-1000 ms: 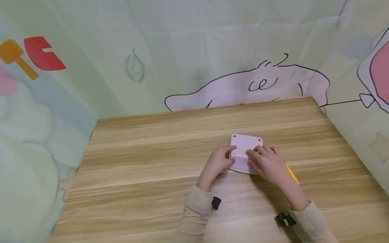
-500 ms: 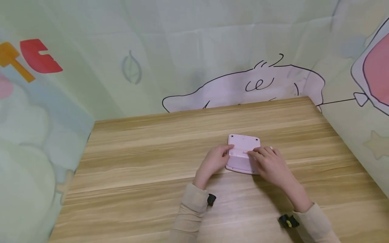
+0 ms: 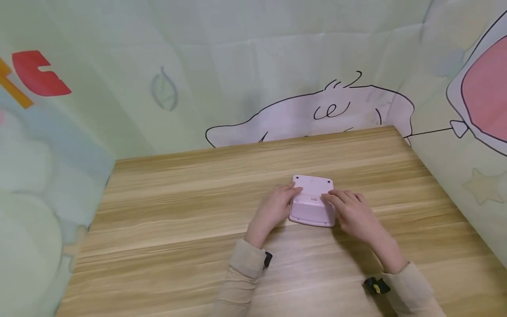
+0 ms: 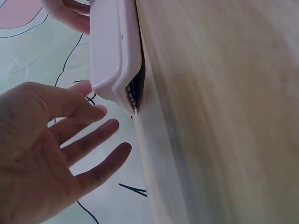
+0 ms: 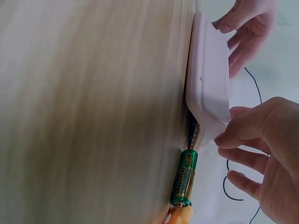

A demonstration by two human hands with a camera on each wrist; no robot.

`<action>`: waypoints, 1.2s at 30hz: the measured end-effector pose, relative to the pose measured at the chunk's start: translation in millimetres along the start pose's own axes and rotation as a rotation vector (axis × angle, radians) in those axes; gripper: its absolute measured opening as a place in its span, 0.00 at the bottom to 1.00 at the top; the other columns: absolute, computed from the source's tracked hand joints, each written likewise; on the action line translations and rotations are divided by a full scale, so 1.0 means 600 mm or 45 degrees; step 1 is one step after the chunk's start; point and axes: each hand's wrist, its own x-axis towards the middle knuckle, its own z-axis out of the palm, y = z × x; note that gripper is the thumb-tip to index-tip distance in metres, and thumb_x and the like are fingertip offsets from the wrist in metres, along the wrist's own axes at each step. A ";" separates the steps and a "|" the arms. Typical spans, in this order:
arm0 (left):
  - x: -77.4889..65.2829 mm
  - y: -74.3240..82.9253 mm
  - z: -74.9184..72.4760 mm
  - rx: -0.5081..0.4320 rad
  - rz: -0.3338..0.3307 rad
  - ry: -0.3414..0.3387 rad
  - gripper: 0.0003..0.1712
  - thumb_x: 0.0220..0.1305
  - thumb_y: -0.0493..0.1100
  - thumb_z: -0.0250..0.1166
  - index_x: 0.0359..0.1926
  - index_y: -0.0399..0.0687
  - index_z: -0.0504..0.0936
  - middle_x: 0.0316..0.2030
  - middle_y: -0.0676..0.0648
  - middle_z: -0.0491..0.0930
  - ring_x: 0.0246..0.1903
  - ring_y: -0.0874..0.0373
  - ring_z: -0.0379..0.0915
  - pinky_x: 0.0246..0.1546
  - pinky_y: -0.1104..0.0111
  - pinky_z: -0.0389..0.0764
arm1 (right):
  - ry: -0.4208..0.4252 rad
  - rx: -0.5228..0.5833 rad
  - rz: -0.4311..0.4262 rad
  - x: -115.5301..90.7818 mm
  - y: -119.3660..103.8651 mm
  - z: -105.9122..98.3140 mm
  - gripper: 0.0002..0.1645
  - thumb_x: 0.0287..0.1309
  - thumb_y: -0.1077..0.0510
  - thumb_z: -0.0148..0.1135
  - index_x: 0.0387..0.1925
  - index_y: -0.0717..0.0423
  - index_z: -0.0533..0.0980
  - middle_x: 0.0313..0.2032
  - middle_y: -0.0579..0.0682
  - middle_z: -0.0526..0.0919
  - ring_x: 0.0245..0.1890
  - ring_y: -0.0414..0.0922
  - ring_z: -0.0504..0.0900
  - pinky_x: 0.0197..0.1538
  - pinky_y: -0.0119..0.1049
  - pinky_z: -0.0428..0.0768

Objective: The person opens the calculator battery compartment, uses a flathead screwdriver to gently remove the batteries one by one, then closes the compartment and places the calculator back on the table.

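Observation:
A pale pink calculator (image 3: 313, 210) lies face down on the wooden table, its back with small dark feet facing up. Rows of keys show under its edge in both wrist views. My left hand (image 3: 273, 207) holds the calculator by its left side, one fingertip on the back. At the right side, my right hand (image 3: 354, 215) touches the back with its fingertips, the other fingers loosely bent. Between the hands a small marked patch (image 3: 313, 199) shows on the back. Close by the calculator's right end lies a green and gold battery (image 5: 185, 177).
An orange-yellow object (image 5: 180, 214), mostly out of frame, lies beyond the battery. The wooden table (image 3: 190, 198) meets printed fabric walls (image 3: 237, 66) at its back and sides. A dark strap piece (image 3: 376, 285) sits at my right cuff.
My right fingers have drawn back from the middle of the calculator's back towards its right side, uncovering the small marked patch. The yellow object by the right wrist is now hidden in the head view.

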 end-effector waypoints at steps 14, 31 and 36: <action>0.004 -0.007 -0.011 0.167 0.021 -0.087 0.25 0.68 0.39 0.55 0.65 0.57 0.72 0.69 0.48 0.66 0.68 0.51 0.63 0.63 0.49 0.69 | -0.039 -0.030 0.021 0.004 0.007 0.004 0.29 0.49 0.68 0.63 0.57 0.55 0.75 0.54 0.58 0.79 0.54 0.57 0.76 0.54 0.57 0.72; 0.012 -0.011 -0.014 0.182 0.005 -0.154 0.26 0.69 0.40 0.56 0.67 0.58 0.70 0.71 0.49 0.63 0.70 0.52 0.59 0.65 0.48 0.67 | -0.131 -0.051 0.053 0.009 0.006 0.003 0.29 0.50 0.68 0.59 0.57 0.56 0.75 0.55 0.59 0.79 0.56 0.57 0.75 0.54 0.58 0.69; 0.015 -0.012 -0.012 0.178 0.007 -0.170 0.27 0.67 0.39 0.56 0.67 0.58 0.69 0.71 0.49 0.63 0.70 0.52 0.59 0.65 0.48 0.65 | -0.132 -0.057 0.054 0.009 0.007 0.004 0.29 0.50 0.68 0.59 0.57 0.57 0.75 0.54 0.59 0.79 0.56 0.57 0.75 0.55 0.58 0.69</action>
